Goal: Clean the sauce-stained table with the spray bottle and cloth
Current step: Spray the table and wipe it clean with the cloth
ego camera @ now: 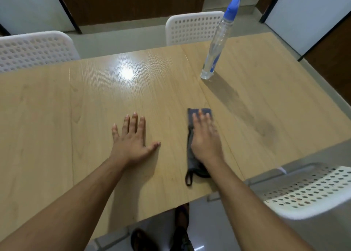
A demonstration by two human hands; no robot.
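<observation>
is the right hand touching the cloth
Touching. The head view shows the right hand pressed flat on the cloth, fingers spread over its far end.

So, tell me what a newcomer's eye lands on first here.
First, the two bare hands near the front edge of the pale wood-grain table: the left hand lies flat with fingers spread, and the right hand presses flat on a folded dark grey cloth. Next, the tall clear spray bottle with a blue nozzle standing upright, farther back on the right.
</observation>
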